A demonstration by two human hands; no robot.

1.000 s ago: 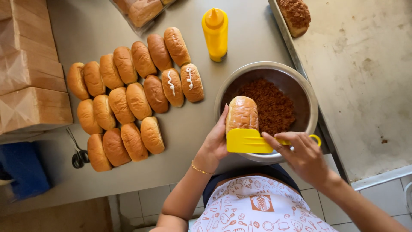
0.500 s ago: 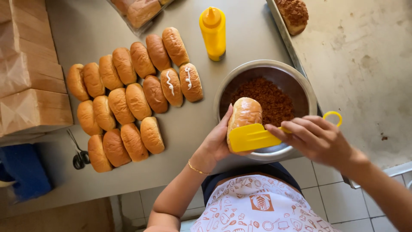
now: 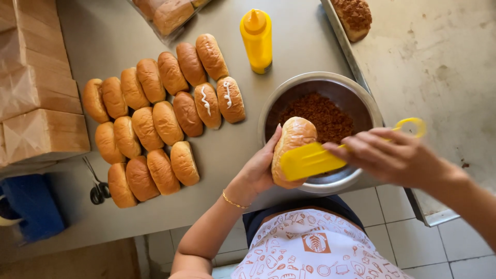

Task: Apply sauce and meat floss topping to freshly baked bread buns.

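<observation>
Left hand (image 3: 261, 168) fingers clenched around one bun (image 3: 292, 150), held over near rim of one steel bowl (image 3: 320, 82) of brown crumbs. Right hand (image 3: 398, 155) fingers gripping one yellow spatula (image 3: 310, 161), blade flat on bun. Sixteen buns (image 3: 165, 124) in rows on table (image 3: 103, 41), two striped with white cream. One yellow squeeze bottle (image 3: 257, 39) just beyond bowl. One pair of scissors (image 3: 96, 188), wrapped loaves (image 3: 41, 103) left. Tiled floor (image 3: 392, 206) below.

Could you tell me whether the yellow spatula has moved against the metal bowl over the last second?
Yes. The yellow spatula has swung: its ring handle rose from the metal bowl's near rim to beyond its right side.
</observation>
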